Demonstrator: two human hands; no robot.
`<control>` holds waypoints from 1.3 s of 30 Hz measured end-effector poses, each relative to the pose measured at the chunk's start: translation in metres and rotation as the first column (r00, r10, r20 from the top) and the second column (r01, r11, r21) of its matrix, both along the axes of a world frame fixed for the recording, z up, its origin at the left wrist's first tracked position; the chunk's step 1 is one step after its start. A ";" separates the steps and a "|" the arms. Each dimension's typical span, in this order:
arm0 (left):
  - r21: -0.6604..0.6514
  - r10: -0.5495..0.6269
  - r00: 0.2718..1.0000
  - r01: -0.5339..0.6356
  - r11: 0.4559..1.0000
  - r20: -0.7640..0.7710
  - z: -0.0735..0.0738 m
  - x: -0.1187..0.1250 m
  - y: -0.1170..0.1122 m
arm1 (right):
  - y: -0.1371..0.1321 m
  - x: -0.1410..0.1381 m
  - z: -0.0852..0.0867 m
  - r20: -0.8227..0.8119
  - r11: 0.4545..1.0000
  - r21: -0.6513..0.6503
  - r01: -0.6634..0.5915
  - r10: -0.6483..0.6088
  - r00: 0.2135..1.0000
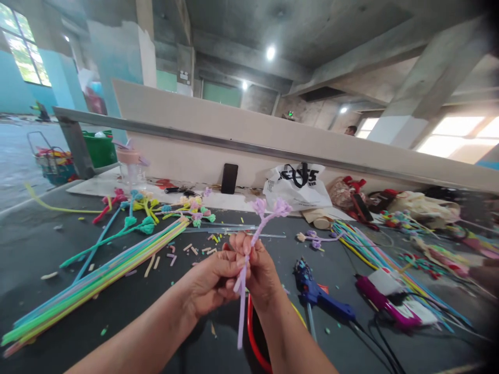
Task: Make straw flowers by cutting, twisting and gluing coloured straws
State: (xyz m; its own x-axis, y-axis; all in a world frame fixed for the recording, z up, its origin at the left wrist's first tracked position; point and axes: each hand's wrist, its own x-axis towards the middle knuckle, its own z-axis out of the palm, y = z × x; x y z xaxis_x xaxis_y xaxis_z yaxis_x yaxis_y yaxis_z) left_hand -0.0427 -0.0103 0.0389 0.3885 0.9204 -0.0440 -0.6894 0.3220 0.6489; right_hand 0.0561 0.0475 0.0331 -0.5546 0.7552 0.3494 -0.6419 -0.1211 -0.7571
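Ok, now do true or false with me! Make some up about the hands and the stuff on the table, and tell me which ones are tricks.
1. The left hand and right hand both hold one purple stem. True.
2. The fluffy tufts are at the bottom of that stem. False: they are at the top.
3. The black phone stands on end, left of the white bag in the picture. True.
4. The glue gun nearest the right hand is yellow. False: it is blue.
5. The bundle of long stems beside the left arm is all one colour. False: it has several, including green, blue and yellow.
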 end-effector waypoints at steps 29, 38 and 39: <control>0.081 0.210 0.899 -0.194 0.978 -0.383 0.002 -0.025 0.012 | 0.009 -0.012 -0.007 0.135 0.986 -0.132 0.102 -0.084 0.987; 0.281 0.425 0.654 -0.320 0.905 -0.625 -0.001 -0.034 0.018 | 0.016 -0.017 -0.018 0.237 0.970 0.017 0.242 -0.239 0.942; 0.333 0.471 0.582 -0.333 0.882 -0.663 -0.002 -0.035 0.018 | 0.017 -0.017 -0.019 0.244 0.966 0.028 0.256 -0.255 0.936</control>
